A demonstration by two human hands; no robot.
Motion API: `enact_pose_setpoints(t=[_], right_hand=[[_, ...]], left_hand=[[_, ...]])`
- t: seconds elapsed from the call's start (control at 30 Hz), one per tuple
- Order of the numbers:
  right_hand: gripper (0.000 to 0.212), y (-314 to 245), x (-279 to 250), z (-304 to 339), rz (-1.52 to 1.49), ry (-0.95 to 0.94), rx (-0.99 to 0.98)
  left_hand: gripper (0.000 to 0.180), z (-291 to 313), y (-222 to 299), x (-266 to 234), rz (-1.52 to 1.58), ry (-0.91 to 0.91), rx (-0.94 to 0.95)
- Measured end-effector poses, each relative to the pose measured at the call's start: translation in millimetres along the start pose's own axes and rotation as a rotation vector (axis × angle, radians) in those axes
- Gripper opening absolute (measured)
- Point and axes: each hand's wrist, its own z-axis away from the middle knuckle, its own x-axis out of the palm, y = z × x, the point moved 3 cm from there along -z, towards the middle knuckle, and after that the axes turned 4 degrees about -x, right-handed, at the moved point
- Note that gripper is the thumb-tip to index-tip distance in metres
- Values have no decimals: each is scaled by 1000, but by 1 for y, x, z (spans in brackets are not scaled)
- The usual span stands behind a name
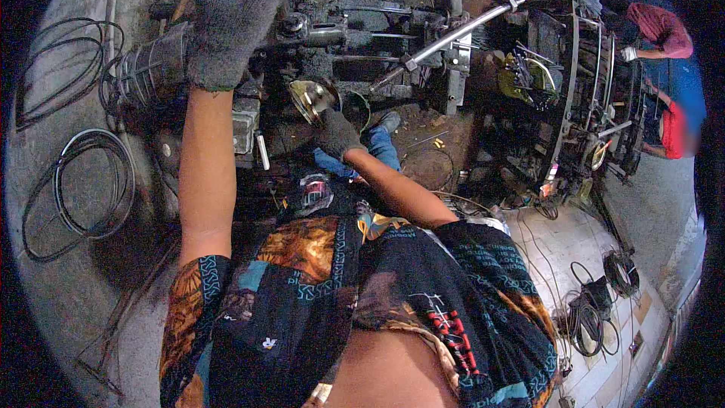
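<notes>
My left hand (238, 23), in a dark grey knitted glove, is raised over the left end of the machine (325, 30). Its fingers look stretched out toward the top edge, where the picture cuts them off, and nothing shows in it. My right hand (336, 134), gloved alike, is closed at the lower edge of a shiny round metal piece (311, 98) on the machine's near side. The glove hides the exact grip. A long bright metal rod (453, 34) with a hexagonal collar lies slantwise over the machine's right part.
A ribbed cylindrical motor (151, 68) stands at the left. Cable coils (94, 181) hang beside it. Metal rods (529, 72) are bundled at the right, near a long rail frame (570, 98). Two people (661, 34) are at the far right. More cables (589, 317) lie on the tiled floor.
</notes>
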Motion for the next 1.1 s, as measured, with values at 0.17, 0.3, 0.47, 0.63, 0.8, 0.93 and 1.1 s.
enact_pose_setpoints(t=[0.17, 0.3, 0.47, 0.63, 0.8, 0.93, 1.1], right_hand=[[43, 7, 4, -2, 2, -22, -30], [37, 7, -31, 25, -135, 113, -76], [32, 29, -82, 23, -281, 584, -8], [26, 105, -89, -50, -99, 605, 34], [24, 57, -113, -48, -81, 485, 55], [21, 89, -100, -59, 75, 469, 88], [23, 76, -92, -36, -134, 505, 198]], left_hand=[[25, -1, -5, -4, -46, 5, 38], [24, 11, -9, -7, 89, 17, -101], [26, 19, -12, 10, 353, 284, -102], [23, 14, -22, 10, 496, 239, -135], [19, 12, -9, 2, 415, 111, -86], [18, 11, 4, 21, 472, 352, -211], [19, 10, -12, 7, 409, 242, -118]])
